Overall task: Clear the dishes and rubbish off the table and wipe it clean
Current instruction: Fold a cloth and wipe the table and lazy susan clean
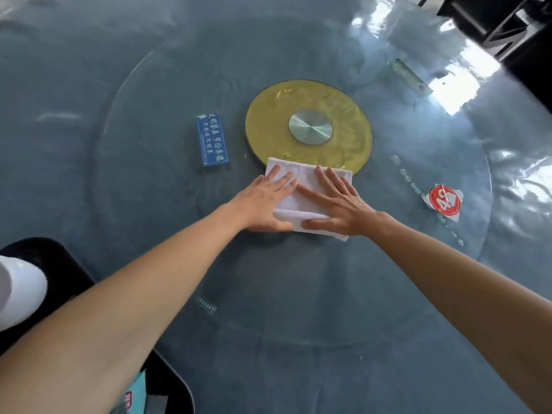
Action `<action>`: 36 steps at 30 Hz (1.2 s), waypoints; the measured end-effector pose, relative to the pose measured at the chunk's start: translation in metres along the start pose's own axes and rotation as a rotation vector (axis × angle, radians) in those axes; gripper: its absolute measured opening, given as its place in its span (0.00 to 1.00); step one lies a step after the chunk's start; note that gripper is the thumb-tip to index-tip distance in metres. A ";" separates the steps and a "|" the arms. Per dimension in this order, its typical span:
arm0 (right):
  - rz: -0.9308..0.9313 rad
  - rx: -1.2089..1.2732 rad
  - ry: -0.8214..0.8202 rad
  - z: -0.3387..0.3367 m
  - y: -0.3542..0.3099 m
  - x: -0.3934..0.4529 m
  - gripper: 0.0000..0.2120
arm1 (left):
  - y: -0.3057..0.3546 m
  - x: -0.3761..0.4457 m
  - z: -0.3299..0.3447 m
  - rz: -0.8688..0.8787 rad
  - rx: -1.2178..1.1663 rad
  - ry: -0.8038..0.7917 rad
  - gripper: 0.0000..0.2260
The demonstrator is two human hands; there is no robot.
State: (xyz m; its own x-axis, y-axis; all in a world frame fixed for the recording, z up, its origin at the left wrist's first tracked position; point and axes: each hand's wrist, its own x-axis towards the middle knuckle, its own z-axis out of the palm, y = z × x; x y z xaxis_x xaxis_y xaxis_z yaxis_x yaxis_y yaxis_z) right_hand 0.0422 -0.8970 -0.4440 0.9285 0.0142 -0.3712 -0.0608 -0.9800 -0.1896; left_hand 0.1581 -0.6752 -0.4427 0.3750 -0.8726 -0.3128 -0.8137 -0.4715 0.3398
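A folded white cloth (304,186) lies flat on the round glass turntable (298,279) of a blue-grey table, just in front of the yellow hub disc (268,127). My left hand (265,201) presses flat on the cloth's left half, fingers spread. My right hand (337,204) lies flat on its right half, thumb at the near edge. Both palms rest on top of the cloth; neither grasps it.
A blue sign block (212,138) stands left of the hub. A red and white sticker (443,200) sits at the right, with water drops beside it. A small clear holder (407,76) lies far right. A dark chair (59,270) is near left, dark furniture (507,22) at top right.
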 end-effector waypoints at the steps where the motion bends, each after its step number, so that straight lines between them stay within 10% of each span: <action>1: 0.008 0.016 0.010 0.004 -0.003 -0.001 0.45 | 0.001 0.004 0.006 -0.007 0.017 -0.007 0.48; 4: 0.036 0.085 0.071 0.014 -0.011 -0.006 0.40 | 0.002 0.004 0.014 0.000 -0.037 0.078 0.44; 10: 0.000 0.337 0.375 0.012 -0.009 -0.025 0.17 | -0.006 -0.011 -0.004 0.082 -0.247 0.300 0.05; 15: -0.184 0.425 0.307 -0.003 -0.005 -0.054 0.06 | 0.000 -0.023 -0.022 0.065 -0.423 0.266 0.03; 25: 0.456 0.469 0.482 -0.022 0.022 0.011 0.25 | -0.018 0.048 -0.039 -0.203 -0.526 0.519 0.10; 30: -0.033 -0.077 0.647 -0.013 -0.001 0.023 0.25 | -0.014 0.047 -0.018 -0.065 -0.280 0.577 0.14; 36: -0.254 -0.200 0.180 -0.008 -0.005 0.051 0.30 | 0.003 0.003 0.010 -0.266 -0.227 0.648 0.23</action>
State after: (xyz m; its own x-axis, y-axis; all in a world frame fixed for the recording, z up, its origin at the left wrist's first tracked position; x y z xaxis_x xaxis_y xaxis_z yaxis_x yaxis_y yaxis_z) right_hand 0.0929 -0.8932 -0.4552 0.9553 0.2447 -0.1658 0.2366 -0.9693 -0.0675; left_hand 0.1527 -0.6775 -0.4511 0.7914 -0.5919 0.1525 -0.5729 -0.6313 0.5228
